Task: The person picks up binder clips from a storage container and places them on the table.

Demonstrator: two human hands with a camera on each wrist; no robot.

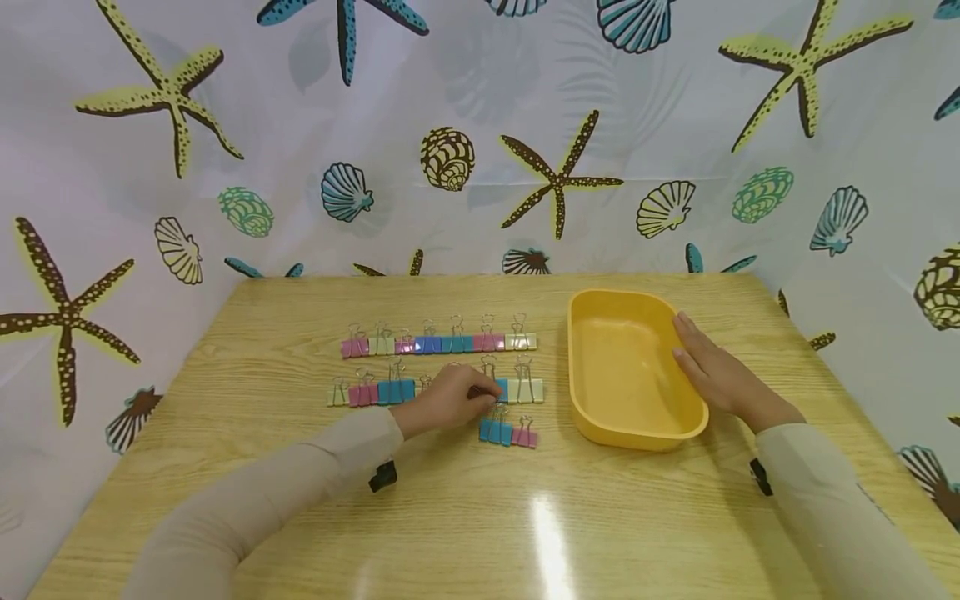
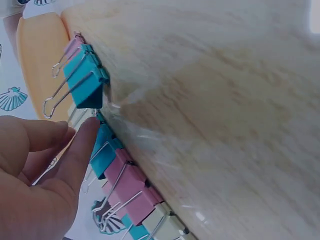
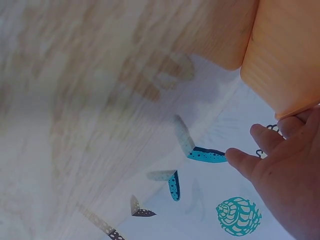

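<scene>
My left hand (image 1: pixel 453 398) reaches over the middle row of binder clips. Its thumb and forefinger pinch at a blue binder clip (image 2: pixel 104 150), whose wire handles are partly hidden behind the fingers. Beside it stand a pale yellow binder clip (image 1: pixel 531 391) and, on the other side in the left wrist view, a pink binder clip (image 2: pixel 131 187). Nearer to me are another blue binder clip (image 1: pixel 495 431) and a small pink one (image 1: pixel 524 437), side by side. At the right, my right hand (image 1: pixel 723 379) rests its extended fingers against the outer side of a yellow plastic basin (image 1: pixel 637 444).
A back row of pink, yellow and blue clips (image 1: pixel 457 344) lies straight across the wooden table (image 1: pixel 285 308). The basin has nothing in it. A white cloth (image 1: pixel 480 217) printed with starfish and shells hangs behind and along both sides.
</scene>
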